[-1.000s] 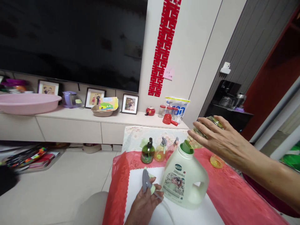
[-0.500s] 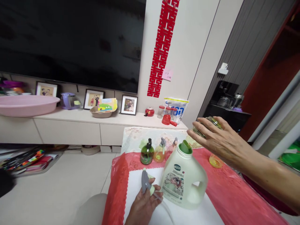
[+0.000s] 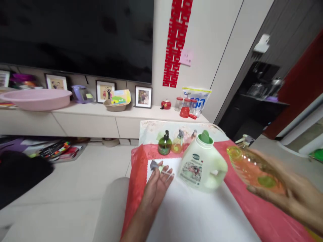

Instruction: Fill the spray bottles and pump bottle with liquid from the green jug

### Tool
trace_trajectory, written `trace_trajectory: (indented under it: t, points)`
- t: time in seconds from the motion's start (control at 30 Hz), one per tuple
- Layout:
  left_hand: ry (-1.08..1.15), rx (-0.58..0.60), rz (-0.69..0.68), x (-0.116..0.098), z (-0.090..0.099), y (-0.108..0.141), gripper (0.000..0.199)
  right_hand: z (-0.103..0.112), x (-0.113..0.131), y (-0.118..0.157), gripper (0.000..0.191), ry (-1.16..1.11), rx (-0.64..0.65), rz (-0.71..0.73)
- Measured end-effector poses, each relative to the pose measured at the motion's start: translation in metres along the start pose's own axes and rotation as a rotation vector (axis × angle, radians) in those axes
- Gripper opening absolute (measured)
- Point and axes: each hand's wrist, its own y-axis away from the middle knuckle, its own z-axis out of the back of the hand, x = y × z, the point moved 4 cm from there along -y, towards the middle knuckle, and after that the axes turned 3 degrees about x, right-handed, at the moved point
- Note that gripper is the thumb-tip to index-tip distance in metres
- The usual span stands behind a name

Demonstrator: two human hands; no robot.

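In my left hand point(image 3: 155, 185), at the lower middle, lies a grey spray head point(image 3: 153, 165) with a thin clear tube across my fingers. My right hand point(image 3: 285, 191), blurred at the right, grips a clear yellowish bottle point(image 3: 254, 169) tilted on its side, its neck pointing left. Between my hands stands a pale green jug point(image 3: 202, 164) with a green spout in its open top. Behind the jug are a green pump bottle point(image 3: 165, 144), an orange-yellow spray bottle point(image 3: 177, 143) and a pink spray bottle point(image 3: 189, 139).
A white sheet point(image 3: 186, 215) lies over the red cover point(image 3: 137, 188) of the table. Beyond is a low cabinet point(image 3: 88, 113) with a pink basin point(image 3: 37, 100), framed photos, red-lidded jars and a red scoop point(image 3: 185, 112). My knee point(image 3: 113, 201) is left of the table.
My right hand has moved down and right and now shows the yellowish bottle lying tilted in it. My left hand has opened flatter under the spray head. The view has shifted.
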Motion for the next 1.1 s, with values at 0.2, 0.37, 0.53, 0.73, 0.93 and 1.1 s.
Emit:
trace_trajectory:
  t: [0.2, 0.37, 0.53, 0.73, 0.93, 1.1]
  points:
    - [-0.037, -0.056, -0.091, -0.015, -0.015, 0.014, 0.022, -0.067, 0.047, 0.074, 0.058, -0.049, 0.128, -0.015]
    - [-0.084, -0.047, -0.148, -0.013, -0.023, 0.024, 0.025, -0.101, 0.077, 0.089, 0.059, -0.11, 0.161, -0.052]
    - [-0.125, -0.004, -0.175, -0.008, -0.027, 0.031, 0.034, -0.109, 0.088, 0.088, 0.061, -0.151, 0.179, -0.082]
    - [-0.142, -0.026, -0.238, -0.019, -0.025, 0.033, 0.035, -0.114, 0.088, 0.091, 0.063, -0.141, 0.18, -0.105]
    - [-0.138, 0.017, -0.199, -0.016, -0.031, 0.039, 0.036, -0.116, 0.092, 0.092, 0.067, -0.161, 0.181, -0.085]
    - [-0.183, 0.089, -0.088, 0.012, -0.034, 0.046, 0.043, -0.115, 0.105, 0.082, 0.064, -0.259, 0.136, -0.073]
